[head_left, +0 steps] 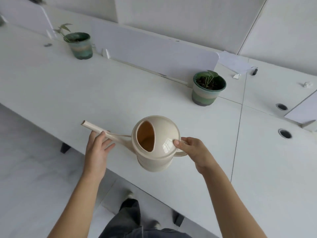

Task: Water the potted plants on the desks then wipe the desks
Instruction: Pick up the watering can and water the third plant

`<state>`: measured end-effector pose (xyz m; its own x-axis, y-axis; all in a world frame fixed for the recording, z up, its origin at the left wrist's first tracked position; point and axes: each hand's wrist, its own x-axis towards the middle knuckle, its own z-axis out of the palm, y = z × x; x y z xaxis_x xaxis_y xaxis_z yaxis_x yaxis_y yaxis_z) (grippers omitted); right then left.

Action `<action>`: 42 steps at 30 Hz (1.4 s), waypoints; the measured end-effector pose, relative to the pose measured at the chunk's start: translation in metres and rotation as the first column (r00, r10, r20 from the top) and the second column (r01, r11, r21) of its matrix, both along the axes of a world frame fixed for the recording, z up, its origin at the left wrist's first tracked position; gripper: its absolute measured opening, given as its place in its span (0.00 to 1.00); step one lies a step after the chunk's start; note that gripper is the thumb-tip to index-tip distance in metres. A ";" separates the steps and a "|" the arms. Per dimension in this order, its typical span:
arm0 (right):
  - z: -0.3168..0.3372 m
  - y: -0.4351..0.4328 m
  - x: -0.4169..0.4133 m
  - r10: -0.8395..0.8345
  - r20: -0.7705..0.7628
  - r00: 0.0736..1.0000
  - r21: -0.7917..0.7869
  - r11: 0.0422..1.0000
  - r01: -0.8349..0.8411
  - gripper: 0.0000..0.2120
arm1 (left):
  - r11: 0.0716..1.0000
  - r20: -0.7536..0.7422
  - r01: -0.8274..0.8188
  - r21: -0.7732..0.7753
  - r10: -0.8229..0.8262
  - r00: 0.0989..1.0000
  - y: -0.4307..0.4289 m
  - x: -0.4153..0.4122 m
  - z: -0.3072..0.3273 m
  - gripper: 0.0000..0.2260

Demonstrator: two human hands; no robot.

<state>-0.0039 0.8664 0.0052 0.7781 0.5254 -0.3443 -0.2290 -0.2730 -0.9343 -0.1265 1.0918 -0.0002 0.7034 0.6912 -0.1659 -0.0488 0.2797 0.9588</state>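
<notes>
Long white desk (pixel 120 93) runs diag across view, seams on the R side. White divider panel (pixel 154 54) stands along its back edge.

Cream watering can (pixel 157 157) is held in air over the desk's front edge, roughly upright. Spout (pixel 96 128) points L, fill hole faces up twd cam.

R hand (pixel 193 152) grips the can's handle: thumb pressed on the dome by the handle root, other fingers curled round the loop. L hand (pixel 97 150) is at the spout, back of hand up, fingers mostly straight and a bit spread, tips touching the tube. Can't tell if the thumb wraps under.

Near pot (pixel 205 93), green/beige banded w/ small leafy plant and dark soil, sits on desk at the divider's R end, well apart from the can. Far pot (pixel 80 47), same type, sits up L by the panel's L end, blurred.

White paper sheet (pixel 235 63) lies behind the near pot. Two round cable grommets (pixel 281 106) (pixel 284 133) on far R of desk. Small crumpled white scrap (pixel 307 84) near R edge.
</notes>
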 end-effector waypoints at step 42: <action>0.031 0.414 -0.237 0.550 -0.129 0.825 -0.049 0.827 -0.559 0.16 | 0.763 -0.121 -0.638 -0.104 0.627 0.770 0.287 -0.348 0.012 0.18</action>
<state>-0.2411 1.2807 0.0358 0.3205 0.8240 -0.4672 -0.1109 -0.4571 -0.8825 -0.4748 1.3785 0.0121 0.0958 0.9423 -0.3207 -0.1895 0.3336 0.9235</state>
